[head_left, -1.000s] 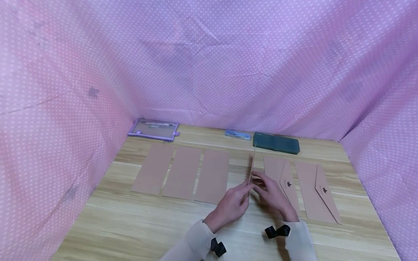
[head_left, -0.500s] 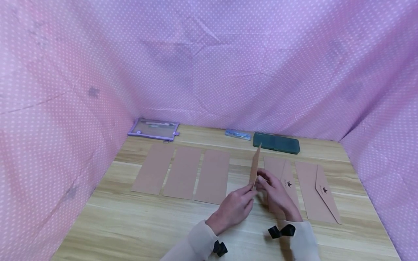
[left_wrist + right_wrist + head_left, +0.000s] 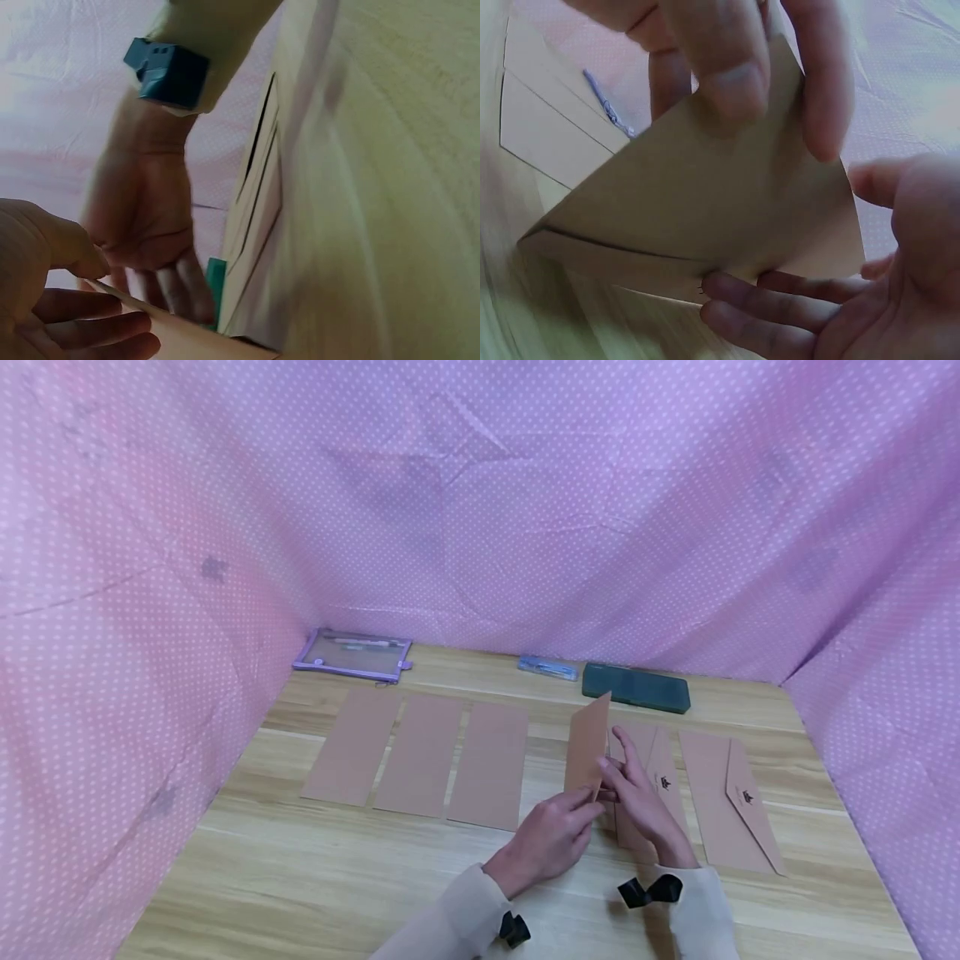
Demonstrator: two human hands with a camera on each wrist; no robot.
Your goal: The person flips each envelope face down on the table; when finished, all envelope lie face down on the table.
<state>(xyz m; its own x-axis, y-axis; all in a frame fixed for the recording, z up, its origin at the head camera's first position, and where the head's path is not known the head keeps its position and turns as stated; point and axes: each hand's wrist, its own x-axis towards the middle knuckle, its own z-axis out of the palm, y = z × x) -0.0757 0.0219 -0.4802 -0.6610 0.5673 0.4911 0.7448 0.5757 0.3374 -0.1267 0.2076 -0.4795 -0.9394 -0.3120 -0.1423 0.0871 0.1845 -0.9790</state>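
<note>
A brown paper envelope [image 3: 587,743] stands tilted on edge above the table, its plain face toward the left. My left hand [image 3: 546,837] grips its near end between thumb and fingers. My right hand [image 3: 643,803] is on the far side, index finger extended upward. In the right wrist view, the fingertips [image 3: 724,289] of my right hand touch the flap edge, while its thumb is by the envelope's side edge. Beneath and right of the hands lie two envelopes with crown-printed flaps, one partly covered [image 3: 636,743] and one fully visible [image 3: 708,802].
Three plain-side-up envelopes, left [image 3: 351,747], middle [image 3: 418,756] and right [image 3: 489,764], lie in a row on the wooden table [image 3: 300,877]. Along the back are a purple-edged zip pouch [image 3: 356,656], a small blue packet [image 3: 547,668] and a dark green case [image 3: 636,687]. Pink dotted curtain [image 3: 480,527] surrounds the table.
The held envelope has turned from edge-on to showing its plain face and shifted slightly right. Both hands moved a little right; my right index finger has straightened upward.
</note>
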